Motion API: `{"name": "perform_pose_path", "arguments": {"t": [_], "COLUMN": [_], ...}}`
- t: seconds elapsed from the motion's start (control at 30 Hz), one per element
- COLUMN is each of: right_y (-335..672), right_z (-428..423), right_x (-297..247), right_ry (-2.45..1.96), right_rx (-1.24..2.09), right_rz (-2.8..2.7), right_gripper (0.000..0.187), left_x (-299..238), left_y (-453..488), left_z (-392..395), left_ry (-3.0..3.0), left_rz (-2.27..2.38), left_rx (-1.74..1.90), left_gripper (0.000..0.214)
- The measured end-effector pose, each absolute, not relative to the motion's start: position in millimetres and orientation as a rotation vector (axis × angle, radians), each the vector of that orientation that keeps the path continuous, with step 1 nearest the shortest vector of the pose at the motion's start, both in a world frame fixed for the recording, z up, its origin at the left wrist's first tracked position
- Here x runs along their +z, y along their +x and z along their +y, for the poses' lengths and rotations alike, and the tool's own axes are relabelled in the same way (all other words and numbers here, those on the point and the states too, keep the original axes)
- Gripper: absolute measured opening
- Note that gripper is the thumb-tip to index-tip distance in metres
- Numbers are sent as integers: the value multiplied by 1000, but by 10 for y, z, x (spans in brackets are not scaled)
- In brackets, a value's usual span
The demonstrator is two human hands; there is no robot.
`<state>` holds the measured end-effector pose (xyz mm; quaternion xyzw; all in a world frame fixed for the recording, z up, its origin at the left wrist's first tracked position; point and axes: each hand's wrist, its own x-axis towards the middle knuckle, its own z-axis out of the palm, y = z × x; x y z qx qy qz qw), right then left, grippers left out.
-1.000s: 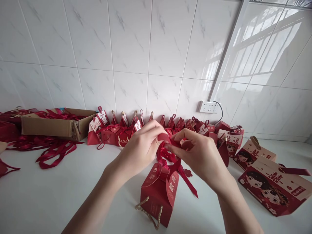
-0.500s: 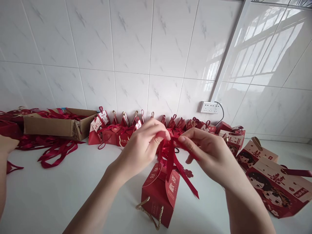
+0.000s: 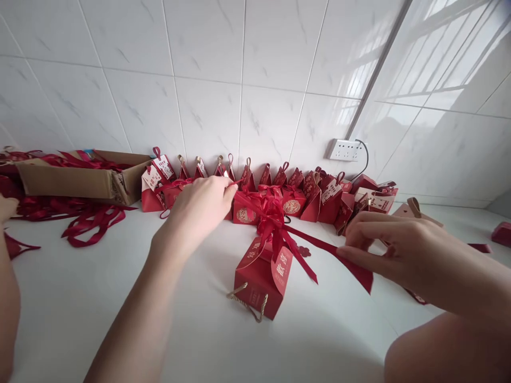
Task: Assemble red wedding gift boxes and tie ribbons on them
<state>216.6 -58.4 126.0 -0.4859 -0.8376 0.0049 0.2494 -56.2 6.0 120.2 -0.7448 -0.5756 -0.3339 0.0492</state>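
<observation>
A small red gift box point(image 3: 259, 279) with a rope handle and a round tag stands on the white counter point(image 3: 199, 330) in front of me. A red ribbon point(image 3: 275, 223) is knotted at its top. My left hand point(image 3: 197, 210) pinches one ribbon end up and to the left. My right hand point(image 3: 393, 250) pinches the other ribbon end low and to the right. The ribbon runs taut between both hands across the top of the box.
A row of finished red boxes point(image 3: 291, 194) lines the tiled wall. A cardboard box point(image 3: 75, 178) with loose red ribbons point(image 3: 85, 223) lies at the left. Flat printed boxes point(image 3: 415, 210) lie behind my right hand. A wall socket point(image 3: 346, 150) sits above. Another person's arm point(image 3: 8, 287) shows at the left edge.
My hands were close together over the box top working the ribbon. They have pulled apart, left hand up-left and right hand down-right, drawing the ribbon tight. The view has tilted down.
</observation>
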Motion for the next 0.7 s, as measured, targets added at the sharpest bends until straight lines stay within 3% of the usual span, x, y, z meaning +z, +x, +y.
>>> {"name": "perform_pose_path", "arguments": {"t": [0.2, 0.4, 0.6, 0.7], "right_y": [2377, 2737, 2828, 2735], "right_z": [-663, -639, -528, -387], "right_x": [1098, 784, 715, 671], "right_ry": [-1785, -2133, -2185, -2002], "right_rx": [275, 856, 1132, 1132], "right_rz": [-2421, -2340, -2320, -2308], "right_gripper": [30, 29, 23, 28], "left_x": [1132, 1026, 865, 885], "left_y": [-821, -1067, -1265, -1250], "left_z": [326, 643, 854, 816], "left_ry": [-2265, -2292, -2463, -2457], "left_rz": [-2058, -2357, -2399, -2323], "left_rx": [-607, -141, 39, -66], "left_gripper": [33, 33, 23, 19]}}
